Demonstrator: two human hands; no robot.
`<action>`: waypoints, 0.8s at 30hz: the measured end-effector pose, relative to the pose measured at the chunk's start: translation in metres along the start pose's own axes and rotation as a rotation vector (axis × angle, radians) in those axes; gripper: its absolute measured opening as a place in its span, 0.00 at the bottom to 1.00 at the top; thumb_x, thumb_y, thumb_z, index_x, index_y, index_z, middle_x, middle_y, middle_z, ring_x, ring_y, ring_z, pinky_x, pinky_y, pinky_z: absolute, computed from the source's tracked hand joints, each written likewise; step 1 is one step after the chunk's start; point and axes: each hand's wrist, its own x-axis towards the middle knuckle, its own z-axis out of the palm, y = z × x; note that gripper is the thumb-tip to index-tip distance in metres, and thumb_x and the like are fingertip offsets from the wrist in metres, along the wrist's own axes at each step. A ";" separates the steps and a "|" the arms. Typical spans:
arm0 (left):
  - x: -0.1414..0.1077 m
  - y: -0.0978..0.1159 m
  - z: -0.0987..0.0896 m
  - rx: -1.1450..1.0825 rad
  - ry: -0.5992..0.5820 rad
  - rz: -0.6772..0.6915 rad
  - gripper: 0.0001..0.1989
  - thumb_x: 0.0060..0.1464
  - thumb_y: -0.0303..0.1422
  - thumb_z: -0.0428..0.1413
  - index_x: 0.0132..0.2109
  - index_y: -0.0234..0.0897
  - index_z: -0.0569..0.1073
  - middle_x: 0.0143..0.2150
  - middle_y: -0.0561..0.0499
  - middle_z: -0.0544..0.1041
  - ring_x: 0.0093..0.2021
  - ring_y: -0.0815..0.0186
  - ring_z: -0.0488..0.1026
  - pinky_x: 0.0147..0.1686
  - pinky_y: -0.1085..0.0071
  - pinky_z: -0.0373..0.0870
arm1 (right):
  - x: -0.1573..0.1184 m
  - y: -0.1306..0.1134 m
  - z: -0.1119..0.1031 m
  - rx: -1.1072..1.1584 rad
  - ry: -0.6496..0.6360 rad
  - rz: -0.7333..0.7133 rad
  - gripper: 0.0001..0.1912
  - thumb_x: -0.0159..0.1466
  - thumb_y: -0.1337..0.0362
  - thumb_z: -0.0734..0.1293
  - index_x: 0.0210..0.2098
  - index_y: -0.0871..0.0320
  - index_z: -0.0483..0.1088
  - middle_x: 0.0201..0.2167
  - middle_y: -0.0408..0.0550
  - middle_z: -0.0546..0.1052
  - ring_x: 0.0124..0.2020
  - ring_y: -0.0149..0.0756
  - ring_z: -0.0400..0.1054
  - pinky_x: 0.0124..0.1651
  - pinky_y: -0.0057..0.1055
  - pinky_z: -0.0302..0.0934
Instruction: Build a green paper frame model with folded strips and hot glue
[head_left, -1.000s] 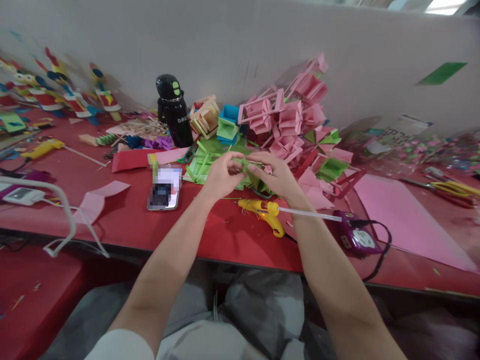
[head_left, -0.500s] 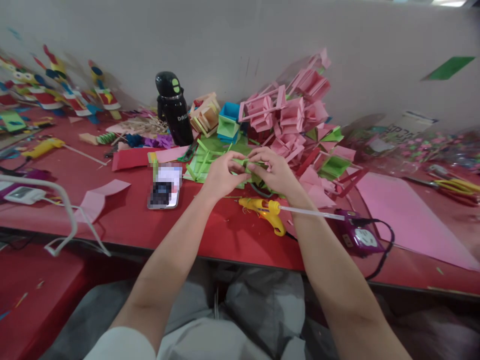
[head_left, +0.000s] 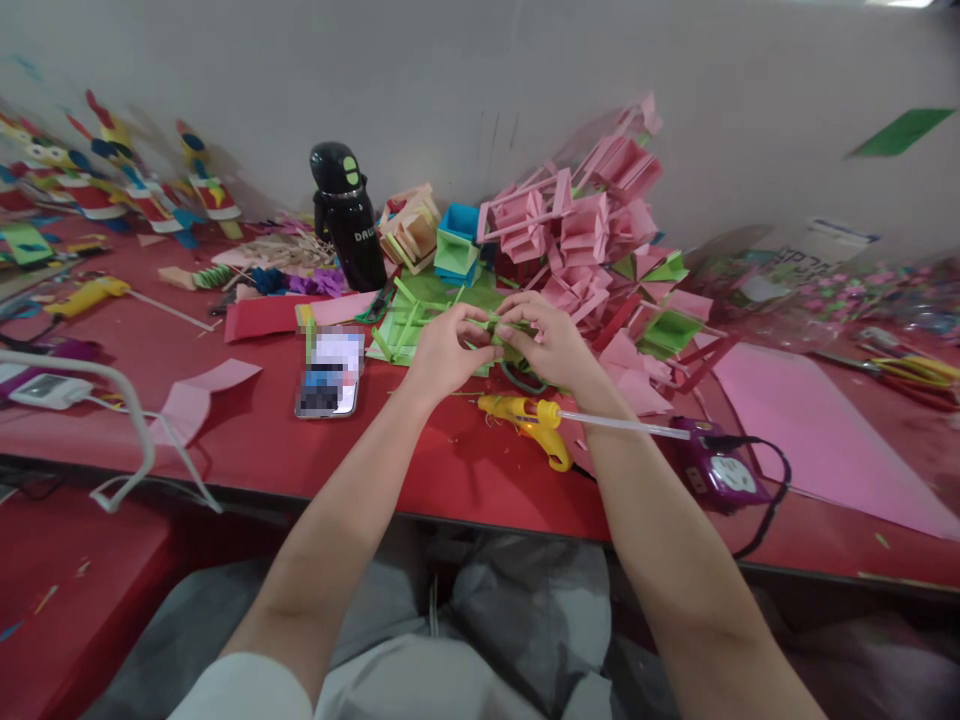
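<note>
Both hands meet over the table's middle, fingertips nearly together on a small green paper piece (head_left: 496, 333). My left hand (head_left: 448, 350) pinches its left side with thumb and fingers. My right hand (head_left: 541, 338) pinches it from the right. The piece is partly hidden by the fingers. Green folded paper strips (head_left: 401, 325) lie just left of and behind my left hand. Below my hands a yellow glue gun (head_left: 525, 418) lies on the red table (head_left: 480, 490), its clear glue stick pointing right across my right forearm.
A phone (head_left: 330, 372) lies left of my hands. Behind stand a black bottle (head_left: 351, 220), a blue-green paper box (head_left: 457, 245) and a pile of pink paper shapes (head_left: 585, 225). At right are a purple power socket (head_left: 720, 470) and a pink sheet (head_left: 817, 430).
</note>
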 end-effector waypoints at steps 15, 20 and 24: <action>-0.001 0.002 -0.002 0.175 0.009 0.051 0.11 0.51 0.31 0.67 0.41 0.38 0.76 0.38 0.50 0.82 0.40 0.63 0.78 0.44 0.66 0.74 | -0.001 -0.001 -0.001 0.026 0.052 0.048 0.05 0.63 0.58 0.72 0.33 0.51 0.78 0.41 0.49 0.78 0.46 0.43 0.72 0.54 0.45 0.66; 0.000 0.001 -0.002 0.184 0.008 0.052 0.11 0.51 0.31 0.67 0.41 0.39 0.75 0.38 0.50 0.81 0.41 0.62 0.78 0.45 0.64 0.73 | -0.002 -0.001 -0.001 0.041 0.053 0.060 0.06 0.62 0.55 0.74 0.34 0.50 0.79 0.41 0.48 0.79 0.47 0.43 0.73 0.55 0.44 0.67; 0.000 0.002 -0.001 0.142 0.004 0.043 0.11 0.51 0.28 0.67 0.40 0.39 0.74 0.37 0.50 0.81 0.40 0.63 0.79 0.44 0.64 0.73 | -0.003 0.000 0.000 0.054 0.073 0.065 0.10 0.61 0.56 0.75 0.40 0.50 0.80 0.44 0.49 0.80 0.49 0.44 0.73 0.53 0.44 0.67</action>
